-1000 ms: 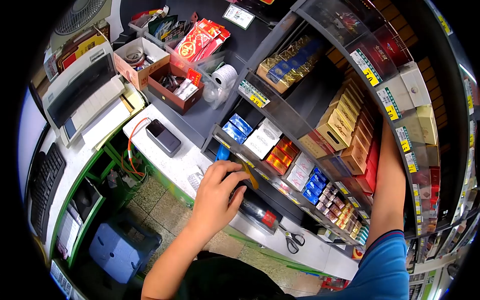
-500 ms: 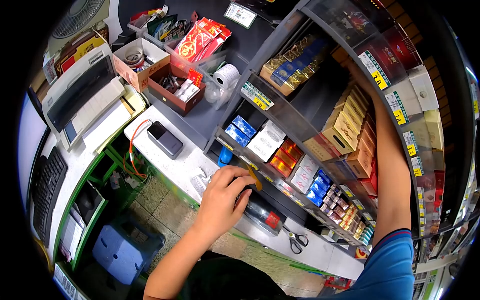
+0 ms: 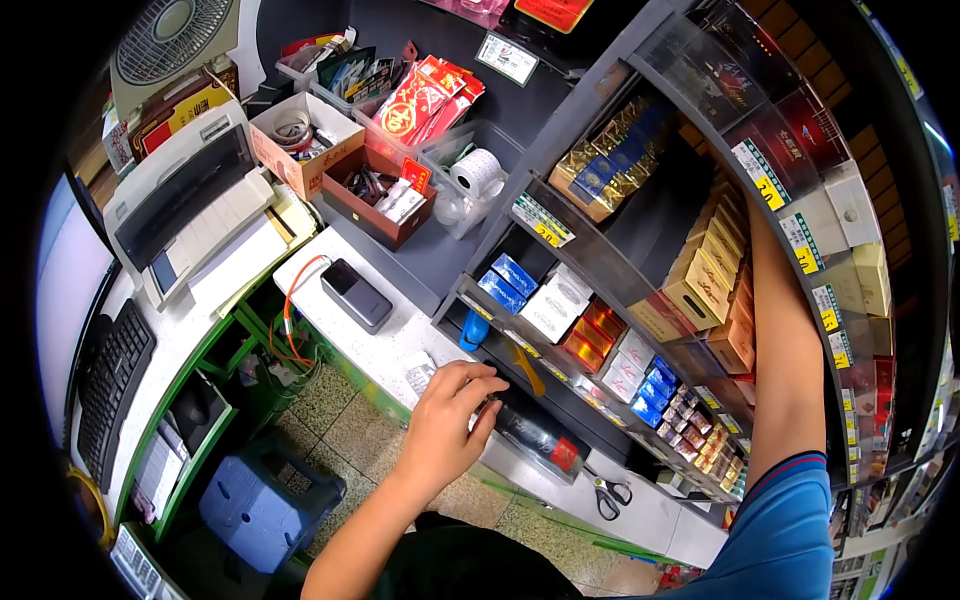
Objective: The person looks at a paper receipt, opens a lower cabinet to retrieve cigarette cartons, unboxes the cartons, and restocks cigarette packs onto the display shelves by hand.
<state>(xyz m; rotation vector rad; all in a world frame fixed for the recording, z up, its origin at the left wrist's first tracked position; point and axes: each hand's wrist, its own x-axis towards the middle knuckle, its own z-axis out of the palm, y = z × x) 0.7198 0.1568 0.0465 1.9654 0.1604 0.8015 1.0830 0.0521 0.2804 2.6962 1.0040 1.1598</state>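
Your right hand is hidden inside the shelf (image 3: 585, 238); its grip can't be told. Gold boxes (image 3: 698, 286) stand just beside your right forearm (image 3: 788, 360): avoid brushing them. Your left hand (image 3: 447, 415), loosely curled, apparently empty, is beside the dark bottle (image 3: 535, 435); steer clear.

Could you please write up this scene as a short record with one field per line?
Left hand: left hand loosely curled near a dark container with a red label; contact unclear
Right hand: hidden; right forearm reaches into the shelf unit beside the tan boxes
Upper shelf: gold-and-blue packs
Counter: black rectangular device with orange cable; scissors
Far left: keyboard and printer
Floor: blue stool
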